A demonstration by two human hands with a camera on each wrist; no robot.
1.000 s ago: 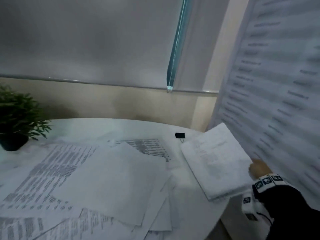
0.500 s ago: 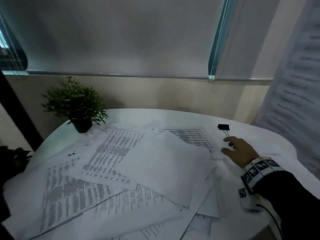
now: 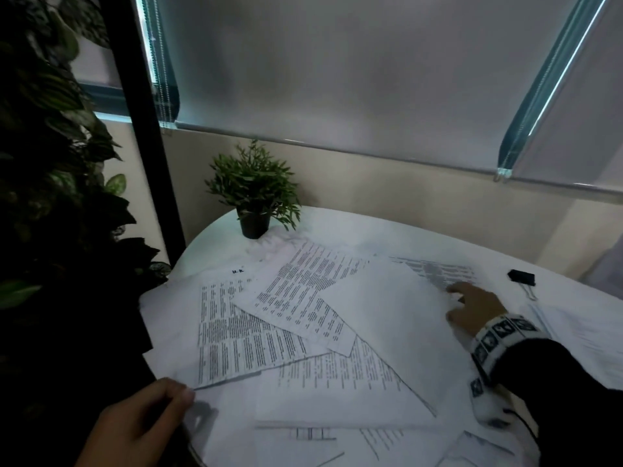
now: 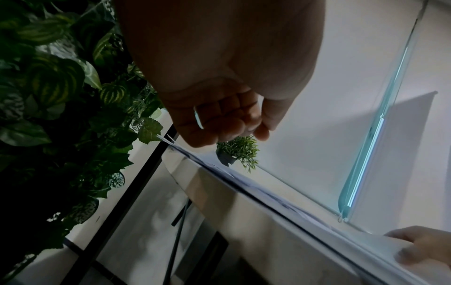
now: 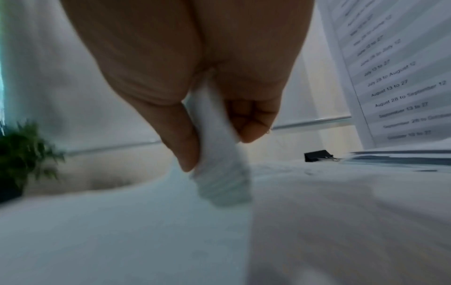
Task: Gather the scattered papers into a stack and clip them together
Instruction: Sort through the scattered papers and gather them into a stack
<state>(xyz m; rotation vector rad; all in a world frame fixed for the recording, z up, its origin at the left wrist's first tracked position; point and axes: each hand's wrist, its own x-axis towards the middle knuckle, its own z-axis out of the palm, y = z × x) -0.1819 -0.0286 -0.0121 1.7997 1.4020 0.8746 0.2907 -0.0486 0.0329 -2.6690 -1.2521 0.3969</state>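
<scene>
Several printed and blank papers (image 3: 303, 332) lie scattered and overlapping on the round white table (image 3: 387, 237). My left hand (image 3: 178, 399) is at the table's near left edge. Its curled fingers pinch the slightly raised corner of a printed sheet (image 3: 236, 348); in the left wrist view the left hand (image 4: 234, 133) sits right at the paper edge (image 4: 175, 144). My right hand (image 3: 465, 298) pinches the right edge of a blank sheet (image 3: 387, 315); the right wrist view shows white paper (image 5: 219, 154) between thumb and fingers. A black binder clip (image 3: 522, 277) lies just beyond it.
A small potted plant (image 3: 254, 197) stands at the table's far left. A neater pile of papers (image 3: 586, 338) lies at the right edge. Leafy foliage (image 3: 50, 197) and a black post (image 3: 148, 146) close in on the left. A wall with roller blinds is behind.
My right hand left the pile at the right, passed by the clip and now pinches the blank sheet's edge. The head view swung left, and my left hand came into view.
</scene>
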